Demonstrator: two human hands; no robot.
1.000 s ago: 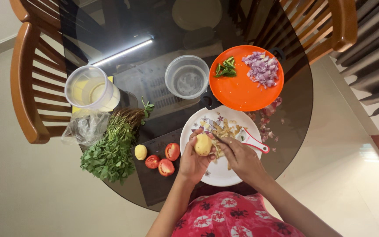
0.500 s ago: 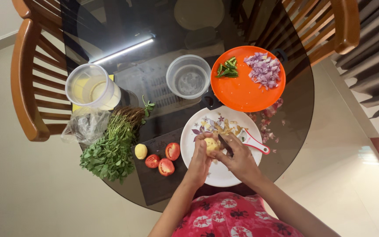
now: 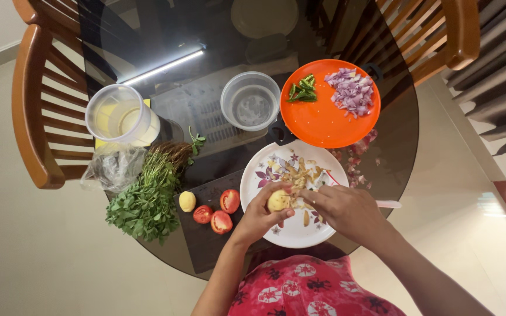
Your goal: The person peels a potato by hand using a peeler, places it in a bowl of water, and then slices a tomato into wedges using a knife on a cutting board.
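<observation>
My left hand [image 3: 257,217] holds a small yellow potato [image 3: 278,201] over a white flowered plate [image 3: 267,169] that carries a heap of peelings [image 3: 301,173]. My right hand [image 3: 346,210] grips a peeler with a pale pink handle [image 3: 389,204], its head pressed against the potato's right side. Both hands hover above the plate's near half.
An orange plate [image 3: 323,120] holds chopped onion [image 3: 351,89] and green chilli [image 3: 303,89]. Three tomato pieces [image 3: 218,212], another small potato [image 3: 187,201], leafy greens [image 3: 145,199], a plastic bag [image 3: 114,167] and two clear tubs [image 3: 250,100] sit on the round glass table. Wooden chairs [image 3: 30,111] flank it.
The potato has been turned in my left hand and my right hand has drawn the peeler along it; both hands stay over the white plate.
</observation>
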